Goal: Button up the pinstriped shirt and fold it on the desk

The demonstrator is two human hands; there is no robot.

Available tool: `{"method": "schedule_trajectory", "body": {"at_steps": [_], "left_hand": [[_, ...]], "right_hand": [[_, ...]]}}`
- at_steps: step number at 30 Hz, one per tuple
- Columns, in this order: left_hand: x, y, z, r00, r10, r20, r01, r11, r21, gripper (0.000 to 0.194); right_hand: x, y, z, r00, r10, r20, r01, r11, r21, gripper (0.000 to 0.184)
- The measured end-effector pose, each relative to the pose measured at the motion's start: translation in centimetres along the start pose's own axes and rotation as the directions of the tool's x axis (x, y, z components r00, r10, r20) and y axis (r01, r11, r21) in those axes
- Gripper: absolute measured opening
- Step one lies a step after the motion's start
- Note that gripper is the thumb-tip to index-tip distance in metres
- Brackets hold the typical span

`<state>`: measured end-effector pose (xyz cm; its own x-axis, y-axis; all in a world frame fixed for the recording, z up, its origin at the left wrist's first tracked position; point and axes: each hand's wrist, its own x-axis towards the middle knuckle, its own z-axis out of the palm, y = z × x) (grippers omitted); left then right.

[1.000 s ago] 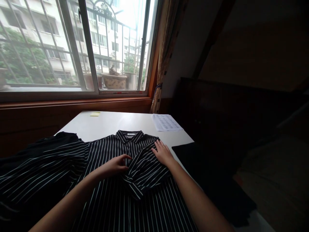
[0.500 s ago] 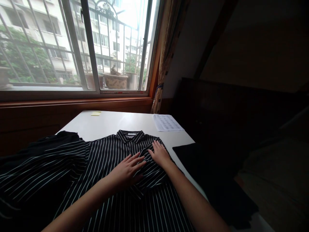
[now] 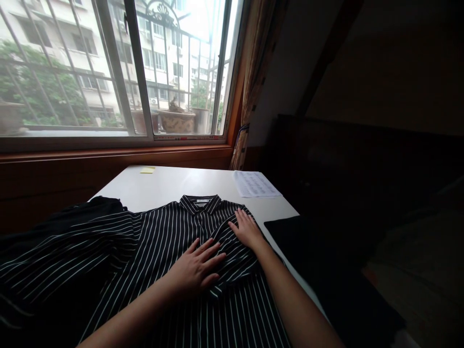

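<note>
A black shirt with white stripes [image 3: 159, 241] lies spread on the white table, its collar toward the window. Its sleeve on the right is folded across the chest, while the other sleeve [image 3: 83, 246] stretches out to the left. My left hand [image 3: 199, 266] lies with fingers spread on the folded sleeve near its cuff end. Flat on the same sleeve, close to the shoulder, rests my right hand [image 3: 246, 228], fingers extended. Neither hand grips the cloth. The shirt's lower part runs out of view at the bottom.
Dark cloth [image 3: 97, 204] is heaped at the table's left side. More dark fabric [image 3: 300, 241] lies at the right edge. Printed papers [image 3: 256, 184] and a yellow sticky note [image 3: 147, 170] sit on the white table [image 3: 188, 179], below a barred window.
My left hand has moved slightly down toward the cuff end, its fingers spreading on the cloth. My right hand stays near the shoulder. The view has shifted a little.
</note>
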<state>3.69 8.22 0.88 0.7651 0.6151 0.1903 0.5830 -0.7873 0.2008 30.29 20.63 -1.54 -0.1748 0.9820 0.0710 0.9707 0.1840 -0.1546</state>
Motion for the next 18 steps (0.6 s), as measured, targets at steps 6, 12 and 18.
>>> {"method": "schedule_trajectory", "body": {"at_steps": [6, 12, 18], "left_hand": [[0.1, -0.2, 0.6, 0.997, -0.083, -0.005, 0.083, 0.996, 0.016, 0.059], [0.4, -0.6, -1.0, 0.969, -0.214, -0.121, 0.212, 0.977, -0.035, 0.052], [2.4, -5.8, -4.0, 0.888, -0.366, -0.278, 0.407, 0.908, 0.105, 0.033]], "right_hand": [[0.3, 1.0, 0.0, 1.0, 0.011, 0.025, -0.011, 1.0, 0.0, 0.082], [0.3, 0.1, -1.3, 0.998, -0.005, -0.058, 0.005, 1.0, 0.012, 0.068], [2.2, -3.2, -2.5, 0.974, -0.092, -0.206, 0.103, 0.994, 0.042, 0.047]]}}
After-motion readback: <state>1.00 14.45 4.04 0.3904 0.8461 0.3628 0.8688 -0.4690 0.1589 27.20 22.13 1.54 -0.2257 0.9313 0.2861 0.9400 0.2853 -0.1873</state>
